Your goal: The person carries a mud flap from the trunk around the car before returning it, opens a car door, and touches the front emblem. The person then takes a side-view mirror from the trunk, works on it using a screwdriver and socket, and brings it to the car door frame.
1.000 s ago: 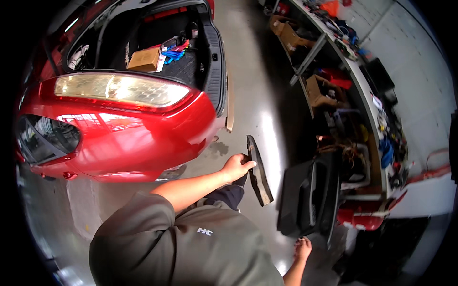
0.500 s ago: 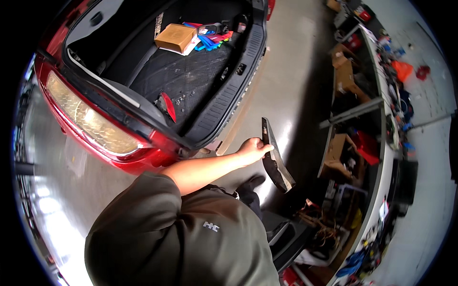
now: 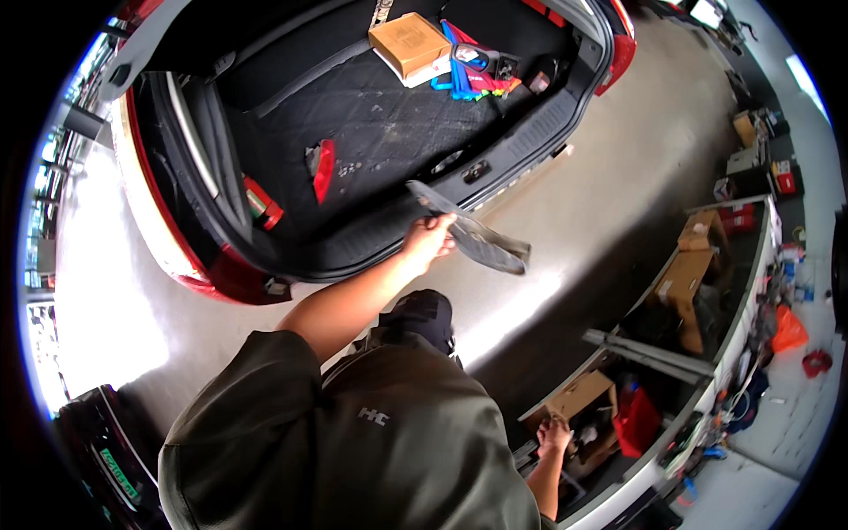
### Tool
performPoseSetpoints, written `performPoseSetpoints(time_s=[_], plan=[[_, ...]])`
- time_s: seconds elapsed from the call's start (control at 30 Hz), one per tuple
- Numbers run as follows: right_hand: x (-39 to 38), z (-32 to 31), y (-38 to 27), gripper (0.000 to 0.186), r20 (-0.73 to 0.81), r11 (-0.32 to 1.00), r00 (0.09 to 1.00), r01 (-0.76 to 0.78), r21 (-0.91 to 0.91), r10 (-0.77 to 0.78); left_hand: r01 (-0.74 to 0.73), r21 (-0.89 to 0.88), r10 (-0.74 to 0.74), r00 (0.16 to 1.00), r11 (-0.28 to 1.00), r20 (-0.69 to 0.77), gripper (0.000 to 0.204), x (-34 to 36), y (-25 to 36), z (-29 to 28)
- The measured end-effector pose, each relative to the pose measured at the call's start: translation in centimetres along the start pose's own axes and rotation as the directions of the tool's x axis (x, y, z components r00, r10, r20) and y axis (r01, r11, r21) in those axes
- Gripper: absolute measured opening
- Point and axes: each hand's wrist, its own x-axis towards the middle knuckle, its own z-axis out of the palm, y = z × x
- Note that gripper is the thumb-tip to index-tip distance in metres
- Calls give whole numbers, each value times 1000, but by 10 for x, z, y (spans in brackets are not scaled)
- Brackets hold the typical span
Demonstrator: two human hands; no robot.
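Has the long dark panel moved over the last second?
Yes, toward the trunk sill: earlier clear of it, the panel now overlaps it in view.

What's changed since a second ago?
The view has turned, and the left hand has brought the dark strip toward the open trunk. The right hand, briefly out of view, shows again. The left hand keeps its grip; the cardboard box stays in the trunk.

Strip [image 3: 486, 248] gry; trunk box [image 3: 409, 42] brn; car [image 3: 237, 276] red.

Curved grey strip [image 3: 486, 249], perhaps plastic, slanted, in the left hand [image 3: 427, 242]
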Motion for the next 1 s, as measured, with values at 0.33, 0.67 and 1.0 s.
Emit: performPoseSetpoints(time_s=[0.33,0.67,1.0], plan=[[32,140,-225,27,369,906,873,394,-154,-317,66,-364,-201,917,929,-345,38,227,91,23],[21,119,-229,6,227,891,967,-4,-454,120,-79,-299,33,987,951,-156,28,278,164,140],[154,164,-352,24,275,932,957,180,-315,-92,-206,-394,222,975,896,-6,18,294,183,211]])
